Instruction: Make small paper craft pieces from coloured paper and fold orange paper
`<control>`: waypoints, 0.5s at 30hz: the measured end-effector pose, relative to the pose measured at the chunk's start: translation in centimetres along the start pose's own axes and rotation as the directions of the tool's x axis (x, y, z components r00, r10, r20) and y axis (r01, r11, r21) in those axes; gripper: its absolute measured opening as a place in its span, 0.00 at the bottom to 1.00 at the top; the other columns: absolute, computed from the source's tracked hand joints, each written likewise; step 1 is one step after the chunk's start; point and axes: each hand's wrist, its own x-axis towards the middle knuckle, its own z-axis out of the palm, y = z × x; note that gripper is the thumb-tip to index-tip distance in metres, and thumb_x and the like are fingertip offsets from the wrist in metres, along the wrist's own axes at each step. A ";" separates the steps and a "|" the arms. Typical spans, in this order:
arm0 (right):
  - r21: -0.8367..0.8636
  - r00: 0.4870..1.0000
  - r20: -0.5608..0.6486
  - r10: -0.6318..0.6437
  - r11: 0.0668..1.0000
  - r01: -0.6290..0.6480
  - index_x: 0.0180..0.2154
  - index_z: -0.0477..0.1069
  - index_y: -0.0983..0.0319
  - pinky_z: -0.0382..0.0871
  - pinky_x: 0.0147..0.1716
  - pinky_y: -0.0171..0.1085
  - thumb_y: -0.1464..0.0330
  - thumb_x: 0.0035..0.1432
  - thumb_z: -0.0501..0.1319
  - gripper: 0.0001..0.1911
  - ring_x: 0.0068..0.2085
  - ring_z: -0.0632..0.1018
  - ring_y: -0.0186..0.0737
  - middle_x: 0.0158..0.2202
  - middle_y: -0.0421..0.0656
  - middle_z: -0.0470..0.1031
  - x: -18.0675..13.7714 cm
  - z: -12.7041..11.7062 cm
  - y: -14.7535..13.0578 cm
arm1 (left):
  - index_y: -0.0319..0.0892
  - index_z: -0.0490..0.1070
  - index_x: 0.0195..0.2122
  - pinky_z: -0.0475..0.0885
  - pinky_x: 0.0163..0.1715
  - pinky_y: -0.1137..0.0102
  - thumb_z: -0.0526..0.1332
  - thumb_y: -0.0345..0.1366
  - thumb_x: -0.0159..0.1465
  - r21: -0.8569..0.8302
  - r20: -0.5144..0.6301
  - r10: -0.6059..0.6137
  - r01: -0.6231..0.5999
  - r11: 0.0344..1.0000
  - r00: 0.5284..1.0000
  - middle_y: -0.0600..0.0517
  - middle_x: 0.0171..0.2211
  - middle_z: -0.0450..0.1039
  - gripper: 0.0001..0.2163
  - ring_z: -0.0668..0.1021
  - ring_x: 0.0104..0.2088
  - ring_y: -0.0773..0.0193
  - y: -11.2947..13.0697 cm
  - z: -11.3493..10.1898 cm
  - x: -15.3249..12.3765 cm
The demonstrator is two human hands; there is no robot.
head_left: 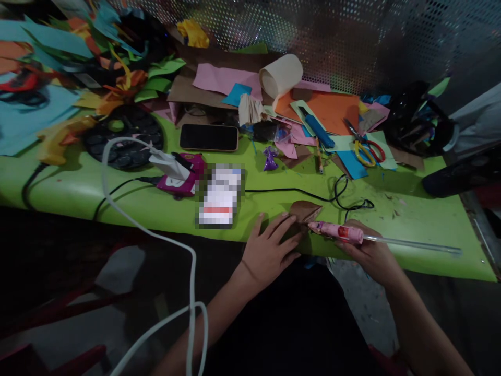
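My left hand (271,248) lies flat with fingers spread on a folded brown paper piece (304,210) at the near edge of the green table (410,230). My right hand (370,253) is closed around a pink glue gun (337,232), its nozzle pointing left at the brown paper. A clear glue stick (415,244) juts out of the gun's back to the right. A black cord (313,196) runs across the table behind the paper.
A phone (209,137), a pink charger box (182,177) with a white cable (156,235), scissors (368,149), a blue cutter (319,130), a paper roll (281,75) and heaps of coloured paper scraps (58,62) crowd the back of the table. A perforated metal wall (352,36) stands behind.
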 end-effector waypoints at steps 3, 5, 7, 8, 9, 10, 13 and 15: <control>-0.001 1.000 -0.011 0.014 1.000 -0.014 0.31 0.68 0.59 0.63 0.30 0.36 0.58 0.64 0.59 0.13 0.30 0.71 0.39 0.29 0.41 0.69 -0.1 -0.1 0.3 | 0.53 0.70 0.57 0.48 0.67 0.46 0.56 0.47 0.69 0.005 0.012 -0.003 0.003 1.000 1.000 0.50 0.65 0.64 0.17 0.65 0.65 0.54 0.0 -0.1 0.1; -0.003 0.999 -0.030 0.027 1.000 -0.027 0.31 0.68 0.59 0.63 0.30 0.36 0.58 0.64 0.60 0.13 0.30 0.71 0.39 0.29 0.40 0.69 -0.2 -0.2 0.5 | 0.53 0.71 0.56 0.47 0.68 0.47 0.57 0.47 0.68 0.011 0.011 -0.003 0.003 1.000 1.000 0.50 0.65 0.64 0.17 0.65 0.65 0.54 0.0 -0.1 0.1; -0.009 0.998 -0.043 0.035 0.999 -0.036 0.31 0.68 0.59 0.63 0.30 0.36 0.58 0.64 0.60 0.13 0.30 0.71 0.39 0.29 0.40 0.69 -0.2 -0.2 0.6 | 0.53 0.71 0.56 0.47 0.68 0.47 0.57 0.47 0.68 0.014 0.004 -0.004 0.004 1.000 1.000 0.50 0.65 0.64 0.16 0.66 0.64 0.54 0.0 -0.1 0.1; -0.012 0.998 -0.044 0.037 0.999 -0.037 0.31 0.67 0.59 0.63 0.30 0.36 0.59 0.64 0.60 0.12 0.30 0.71 0.39 0.29 0.40 0.69 -0.2 -0.3 0.6 | 0.54 0.71 0.56 0.48 0.67 0.47 0.57 0.47 0.68 0.013 0.002 -0.005 0.005 1.000 1.000 0.50 0.65 0.64 0.16 0.66 0.64 0.53 0.0 -0.1 0.1; -0.014 0.999 -0.041 0.036 0.999 -0.036 0.31 0.67 0.59 0.63 0.30 0.36 0.59 0.64 0.60 0.12 0.31 0.71 0.39 0.29 0.40 0.69 -0.2 -0.3 0.6 | 0.54 0.71 0.56 0.49 0.67 0.47 0.57 0.47 0.68 0.011 0.003 -0.007 0.007 1.000 1.000 0.50 0.65 0.65 0.17 0.66 0.64 0.53 0.0 -0.1 0.1; -0.015 0.999 -0.036 0.033 0.999 -0.034 0.31 0.67 0.59 0.63 0.30 0.36 0.59 0.64 0.60 0.12 0.30 0.71 0.39 0.29 0.40 0.69 -0.2 -0.3 0.5 | 0.54 0.71 0.56 0.49 0.67 0.47 0.58 0.47 0.68 0.009 0.006 -0.010 0.010 1.000 1.000 0.50 0.65 0.65 0.17 0.66 0.64 0.53 0.0 0.0 0.1; -0.014 1.000 -0.015 0.021 1.000 -0.021 0.30 0.67 0.59 0.63 0.29 0.36 0.58 0.64 0.60 0.13 0.30 0.70 0.39 0.28 0.41 0.69 -0.1 -0.3 0.2 | 0.53 0.71 0.56 0.49 0.67 0.46 0.57 0.47 0.68 0.006 0.008 -0.012 0.012 1.000 1.000 0.50 0.65 0.64 0.16 0.66 0.64 0.54 0.0 0.1 0.1; -0.020 1.000 -0.011 0.018 1.000 -0.018 0.30 0.68 0.59 0.63 0.29 0.37 0.58 0.64 0.59 0.13 0.30 0.71 0.40 0.29 0.41 0.69 -0.1 -0.3 0.1 | 0.53 0.71 0.55 0.48 0.67 0.46 0.57 0.47 0.68 0.002 -0.003 -0.012 0.012 1.000 1.000 0.50 0.65 0.65 0.16 0.66 0.64 0.54 0.0 0.1 0.0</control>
